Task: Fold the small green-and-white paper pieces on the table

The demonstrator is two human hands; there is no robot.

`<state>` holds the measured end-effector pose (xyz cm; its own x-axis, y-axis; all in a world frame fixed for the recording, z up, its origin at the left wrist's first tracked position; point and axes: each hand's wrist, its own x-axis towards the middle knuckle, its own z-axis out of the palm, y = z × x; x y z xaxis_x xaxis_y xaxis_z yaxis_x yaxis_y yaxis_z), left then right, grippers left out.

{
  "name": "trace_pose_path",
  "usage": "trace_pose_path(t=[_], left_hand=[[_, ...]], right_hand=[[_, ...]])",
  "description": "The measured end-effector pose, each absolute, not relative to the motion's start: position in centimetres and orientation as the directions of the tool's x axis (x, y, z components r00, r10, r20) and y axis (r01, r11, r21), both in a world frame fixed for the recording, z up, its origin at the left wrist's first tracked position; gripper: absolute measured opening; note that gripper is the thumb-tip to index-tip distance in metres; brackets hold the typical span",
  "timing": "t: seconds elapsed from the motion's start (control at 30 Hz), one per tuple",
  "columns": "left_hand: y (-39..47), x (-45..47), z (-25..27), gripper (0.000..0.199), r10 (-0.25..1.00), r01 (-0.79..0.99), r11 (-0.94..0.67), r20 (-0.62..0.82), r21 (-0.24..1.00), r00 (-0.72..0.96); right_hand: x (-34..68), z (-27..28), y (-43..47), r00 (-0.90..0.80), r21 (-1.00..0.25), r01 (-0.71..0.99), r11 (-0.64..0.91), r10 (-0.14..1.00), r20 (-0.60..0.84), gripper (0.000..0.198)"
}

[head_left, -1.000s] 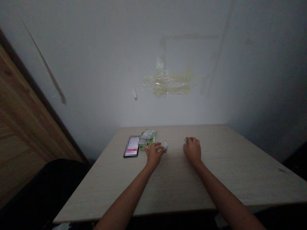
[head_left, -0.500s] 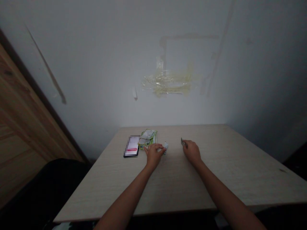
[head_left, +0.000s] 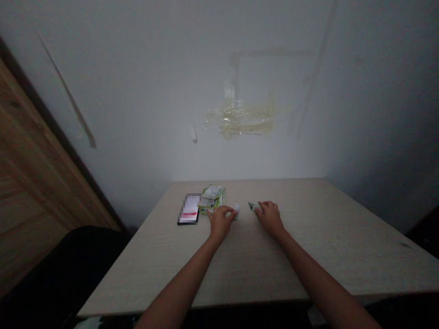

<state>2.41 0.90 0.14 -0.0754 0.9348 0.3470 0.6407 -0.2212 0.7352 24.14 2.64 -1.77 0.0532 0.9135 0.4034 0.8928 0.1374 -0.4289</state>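
Observation:
With its fingertips pinched together, my left hand (head_left: 221, 221) grips a small whitish packet (head_left: 237, 209) above the table (head_left: 247, 260). Most of that packet's near side is covered by the fingers. To the right, my right hand (head_left: 270, 216) is closed on a small green-and-white packet (head_left: 253, 207), whose pointed end sticks out toward the left. A gap of bare tabletop separates the two packets. Just behind my left hand lies a loose pile of green-and-white packets (head_left: 211, 193), partly overlapping. Print on them is too small to read.
A phone (head_left: 188, 210) with a lit, blurred screen lies left of the pile. Behind the table rises a pale wall with shiny tape (head_left: 240, 121) stuck on it. Wooden boards (head_left: 30, 183) and a black chair-like shape (head_left: 68, 265) stand at the left.
My right hand has shifted slightly left and turned, so more of its packet shows, nearer to my left hand. My left hand has stayed almost in place.

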Motion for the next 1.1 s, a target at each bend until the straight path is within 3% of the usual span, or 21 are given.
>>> trace_pose_path(t=[0.27, 0.57, 0.87, 1.1], left_hand=[[1.0, 2.4, 0.0, 0.016, 0.933, 0.642, -0.228, 0.353, 0.732, -0.072], [0.7, 2.6, 0.1, 0.017, 0.935, 0.639, -0.236, 0.350, 0.733, -0.056], [0.9, 2.9, -0.2, 0.018, 0.940, 0.638, -0.218, 0.335, 0.739, -0.068], [0.3, 3.5, 0.2, 0.020, 0.941, 0.624, -0.247, 0.338, 0.742, -0.030]], right_hand=[[24.1, -1.9, 2.9, -0.002, -0.424, 0.884, 0.196, 0.909, 0.416, 0.030], [23.9, -1.8, 2.8, 0.019, -0.509, 0.824, 0.249, 0.886, 0.463, 0.021], [22.8, -1.5, 2.3, 0.178, -0.722, 0.661, 0.202, 0.893, 0.413, 0.015], [21.2, -1.2, 1.7, 0.154, -0.849, 0.489, 0.200, 0.938, 0.309, 0.020]])
